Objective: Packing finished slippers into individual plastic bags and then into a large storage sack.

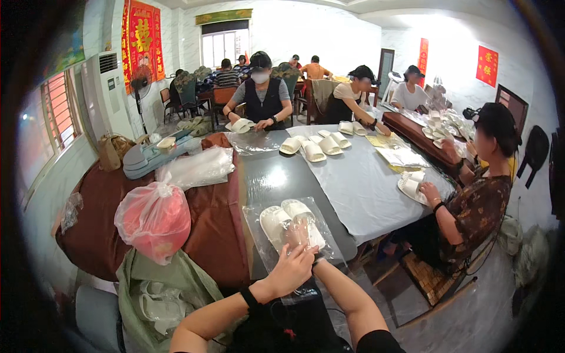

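Note:
A pair of cream slippers lies in a clear plastic bag (254, 213) on the dark table in front of me: one slipper (272, 224) at left, the other (296, 207) at right. My right hand (299, 233) reaches in at the near end of the bag. Its fingers look stretched out over the slippers, though film and glare blur them. Crossing over my right wrist, my left hand (288, 269) has its fingers closed at the bag's near edge. The exact grip of its fingertips is partly hidden.
Left of me stand a pink bundle in a white bag (154, 220), a stack of clear bags (203, 167) and a green sack (132, 276) with wrapped slippers. Several loose slippers (313, 150) lie ahead. At right a co-worker (482, 182) handles slippers; others sit farther back.

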### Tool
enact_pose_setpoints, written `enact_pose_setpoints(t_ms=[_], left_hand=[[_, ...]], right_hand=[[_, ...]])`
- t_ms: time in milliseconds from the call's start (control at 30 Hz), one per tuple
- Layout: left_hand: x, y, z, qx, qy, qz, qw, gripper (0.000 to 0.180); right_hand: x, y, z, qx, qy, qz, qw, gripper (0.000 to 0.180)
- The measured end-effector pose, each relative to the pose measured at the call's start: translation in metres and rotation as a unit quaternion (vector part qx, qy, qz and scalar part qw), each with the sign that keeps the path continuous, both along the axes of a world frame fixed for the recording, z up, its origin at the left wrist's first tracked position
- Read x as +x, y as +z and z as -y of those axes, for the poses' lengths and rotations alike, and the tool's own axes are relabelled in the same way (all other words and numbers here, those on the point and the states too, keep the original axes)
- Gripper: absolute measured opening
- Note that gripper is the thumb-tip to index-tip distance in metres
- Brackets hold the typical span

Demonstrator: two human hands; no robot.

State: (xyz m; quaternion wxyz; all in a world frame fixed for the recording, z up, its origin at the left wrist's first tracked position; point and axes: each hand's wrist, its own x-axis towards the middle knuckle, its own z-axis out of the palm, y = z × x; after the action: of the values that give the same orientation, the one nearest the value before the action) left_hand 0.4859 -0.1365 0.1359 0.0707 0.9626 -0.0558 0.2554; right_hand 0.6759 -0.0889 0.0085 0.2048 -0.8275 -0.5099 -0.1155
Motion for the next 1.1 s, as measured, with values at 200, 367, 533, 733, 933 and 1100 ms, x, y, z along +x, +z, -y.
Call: enact_pose_setpoints(t_ms=[200,367,533,733,933,1100], left_hand=[[-0.002,-0.02,-0.022,-0.091,-0.001,-0.051,0.995,0.032],[0.0,-0.001,-0.044,-0.232,-0.114,-0.042,0.965,0.045],[-0.021,-0.014,-0.079,-0.144,-0.016,-0.067,0.987,0.059],[-0.041,-0.05,-0.087,-0.088,-0.047,-0.172,0.98,0.055],[-0.044,-0.034,-0.092,-0.072,-0.097,-0.186,0.975,0.04],[-0.068,-0.024,-0.093,-0.067,-0.095,-0.163,0.98,0.048]], right_hand=[[-0.029,0.0,-0.037,-0.017,-0.084,-0.12,0.989,0.041],[-0.002,-0.023,0.025,-0.022,0.007,0.055,0.998,0.067],[-0.071,0.05,0.129,-0.1,0.037,-0.012,0.994,0.058],[-0.045,0.117,0.223,0.132,0.061,-0.266,0.953,0.036],[0.032,0.14,0.236,0.085,0.077,0.051,0.992,0.07],[0.037,0.118,0.226,-0.159,0.217,0.188,0.944,0.068]])
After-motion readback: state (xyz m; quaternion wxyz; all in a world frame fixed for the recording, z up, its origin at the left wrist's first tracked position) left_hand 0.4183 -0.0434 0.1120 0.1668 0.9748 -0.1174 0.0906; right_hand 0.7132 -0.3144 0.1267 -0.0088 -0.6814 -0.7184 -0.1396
